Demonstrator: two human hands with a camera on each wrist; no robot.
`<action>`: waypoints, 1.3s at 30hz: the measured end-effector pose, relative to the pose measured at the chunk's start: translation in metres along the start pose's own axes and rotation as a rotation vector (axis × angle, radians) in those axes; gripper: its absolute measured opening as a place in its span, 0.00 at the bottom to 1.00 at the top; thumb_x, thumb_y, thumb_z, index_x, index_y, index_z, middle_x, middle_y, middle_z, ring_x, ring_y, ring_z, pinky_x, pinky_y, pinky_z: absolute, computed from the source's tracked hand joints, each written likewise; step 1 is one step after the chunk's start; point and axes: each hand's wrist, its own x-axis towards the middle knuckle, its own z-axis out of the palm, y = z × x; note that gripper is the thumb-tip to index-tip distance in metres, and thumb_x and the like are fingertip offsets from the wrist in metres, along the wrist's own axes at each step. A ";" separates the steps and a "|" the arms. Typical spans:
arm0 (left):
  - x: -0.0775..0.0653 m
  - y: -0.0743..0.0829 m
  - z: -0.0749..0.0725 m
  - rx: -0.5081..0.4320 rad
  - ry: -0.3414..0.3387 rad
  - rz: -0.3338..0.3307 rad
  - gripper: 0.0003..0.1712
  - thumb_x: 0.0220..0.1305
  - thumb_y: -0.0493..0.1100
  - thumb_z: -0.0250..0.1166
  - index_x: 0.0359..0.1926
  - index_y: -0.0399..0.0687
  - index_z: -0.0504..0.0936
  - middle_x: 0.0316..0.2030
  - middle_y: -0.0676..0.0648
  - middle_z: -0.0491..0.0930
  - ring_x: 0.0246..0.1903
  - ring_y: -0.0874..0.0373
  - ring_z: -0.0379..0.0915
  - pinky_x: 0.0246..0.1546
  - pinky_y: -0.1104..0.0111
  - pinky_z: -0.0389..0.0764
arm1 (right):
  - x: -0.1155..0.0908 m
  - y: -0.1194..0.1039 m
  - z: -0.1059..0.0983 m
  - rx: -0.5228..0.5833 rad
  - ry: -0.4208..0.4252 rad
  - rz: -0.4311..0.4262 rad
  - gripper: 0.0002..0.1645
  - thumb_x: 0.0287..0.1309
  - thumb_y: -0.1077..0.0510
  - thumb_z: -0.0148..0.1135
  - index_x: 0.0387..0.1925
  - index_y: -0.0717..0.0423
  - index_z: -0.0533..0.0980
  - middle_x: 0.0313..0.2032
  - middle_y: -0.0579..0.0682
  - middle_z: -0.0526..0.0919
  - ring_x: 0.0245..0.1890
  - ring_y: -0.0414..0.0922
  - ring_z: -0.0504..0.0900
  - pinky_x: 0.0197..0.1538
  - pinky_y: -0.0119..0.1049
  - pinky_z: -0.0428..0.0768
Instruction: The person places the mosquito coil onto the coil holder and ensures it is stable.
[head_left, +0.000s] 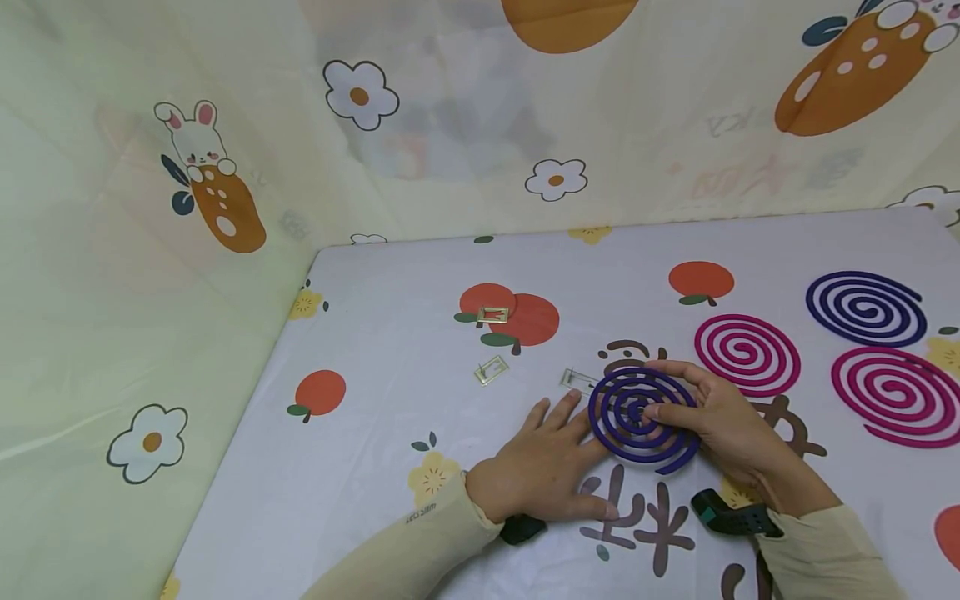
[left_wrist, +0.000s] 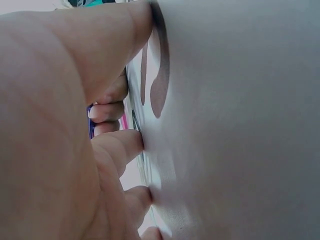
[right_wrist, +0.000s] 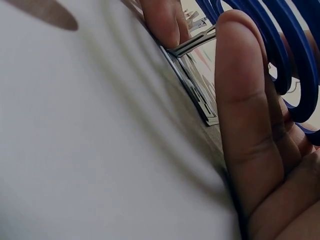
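My right hand [head_left: 727,425] pinches a dark blue mosquito coil [head_left: 624,408] near its centre, thumb on top, and holds it above the table. Its loops also fill the upper right of the right wrist view. Left of it, my left hand [head_left: 540,458] lies palm down with fingers spread, fingertips on the cloth. Just beyond those fingertips is a metal coil stand [head_left: 577,381], partly under the coil. In the right wrist view, a left fingertip [right_wrist: 162,25] touches the stand [right_wrist: 197,95], whose narrow tab points up toward the coil.
Two more metal coil stands [head_left: 492,315] [head_left: 491,369] lie farther left. At right rest a pink coil [head_left: 742,350], another blue coil [head_left: 867,310] and a second pink coil [head_left: 894,387]. A patterned cloth covers the table [head_left: 390,317]; printed curtains [head_left: 450,150] hang behind and left.
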 end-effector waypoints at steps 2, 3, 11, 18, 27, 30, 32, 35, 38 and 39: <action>0.000 0.000 0.000 0.000 -0.002 -0.001 0.56 0.65 0.82 0.52 0.85 0.70 0.42 0.84 0.52 0.41 0.83 0.44 0.35 0.77 0.45 0.52 | 0.000 0.000 0.000 0.006 -0.001 0.000 0.45 0.69 0.56 0.69 0.79 0.55 0.58 0.75 0.71 0.60 0.61 0.50 0.80 0.55 0.35 0.84; 0.000 0.000 0.000 -0.001 -0.004 -0.001 0.56 0.65 0.82 0.52 0.85 0.70 0.42 0.84 0.52 0.41 0.83 0.44 0.35 0.77 0.45 0.52 | 0.000 0.000 0.000 0.009 -0.002 0.000 0.44 0.69 0.56 0.69 0.79 0.55 0.58 0.75 0.71 0.60 0.60 0.48 0.80 0.55 0.35 0.84; 0.001 0.000 0.001 -0.001 -0.005 -0.004 0.57 0.65 0.82 0.52 0.85 0.70 0.41 0.84 0.51 0.40 0.83 0.44 0.35 0.78 0.45 0.52 | 0.000 0.000 0.000 0.024 0.001 0.006 0.43 0.68 0.56 0.69 0.78 0.53 0.59 0.75 0.71 0.59 0.62 0.52 0.78 0.55 0.34 0.84; 0.001 0.000 0.001 -0.005 0.001 -0.006 0.57 0.65 0.82 0.53 0.85 0.70 0.41 0.84 0.52 0.40 0.83 0.44 0.35 0.78 0.45 0.52 | 0.000 -0.001 0.000 0.034 -0.002 0.005 0.43 0.69 0.57 0.69 0.78 0.52 0.60 0.75 0.71 0.58 0.62 0.51 0.78 0.55 0.35 0.84; 0.001 0.000 0.001 -0.015 -0.015 -0.009 0.56 0.65 0.82 0.52 0.84 0.70 0.43 0.84 0.52 0.41 0.83 0.44 0.34 0.78 0.46 0.51 | 0.000 -0.001 0.000 0.044 -0.015 0.001 0.44 0.69 0.58 0.69 0.79 0.57 0.58 0.74 0.71 0.62 0.56 0.41 0.83 0.55 0.35 0.84; 0.001 0.000 0.001 -0.014 -0.018 -0.011 0.56 0.65 0.82 0.52 0.85 0.70 0.42 0.84 0.52 0.40 0.83 0.45 0.34 0.78 0.46 0.50 | 0.000 -0.001 -0.001 0.041 -0.019 0.003 0.45 0.69 0.58 0.69 0.79 0.57 0.57 0.73 0.71 0.62 0.56 0.41 0.83 0.55 0.35 0.84; 0.001 0.000 0.001 -0.017 -0.021 -0.013 0.56 0.65 0.82 0.52 0.85 0.70 0.42 0.84 0.52 0.40 0.83 0.45 0.33 0.78 0.46 0.50 | 0.000 -0.001 -0.001 0.038 -0.021 0.005 0.45 0.69 0.58 0.69 0.79 0.58 0.57 0.74 0.71 0.62 0.56 0.42 0.83 0.55 0.35 0.84; 0.001 0.000 0.001 -0.016 -0.023 -0.015 0.56 0.65 0.82 0.52 0.85 0.70 0.43 0.84 0.52 0.40 0.83 0.45 0.33 0.78 0.46 0.50 | 0.000 0.000 0.000 0.037 -0.022 0.009 0.45 0.69 0.58 0.69 0.79 0.58 0.57 0.74 0.71 0.62 0.57 0.44 0.83 0.55 0.36 0.84; 0.001 0.000 0.000 -0.014 -0.024 -0.016 0.56 0.65 0.82 0.52 0.84 0.70 0.43 0.84 0.52 0.40 0.83 0.45 0.33 0.78 0.46 0.50 | 0.000 0.000 0.000 0.034 -0.021 0.012 0.45 0.68 0.58 0.69 0.79 0.58 0.57 0.74 0.71 0.62 0.58 0.46 0.82 0.55 0.36 0.84; 0.001 0.000 0.000 -0.014 -0.024 -0.016 0.56 0.65 0.82 0.52 0.84 0.70 0.43 0.84 0.52 0.40 0.83 0.45 0.34 0.78 0.46 0.50 | 0.000 0.000 0.000 0.032 -0.020 0.011 0.45 0.68 0.58 0.69 0.79 0.58 0.57 0.74 0.71 0.61 0.58 0.46 0.82 0.55 0.36 0.84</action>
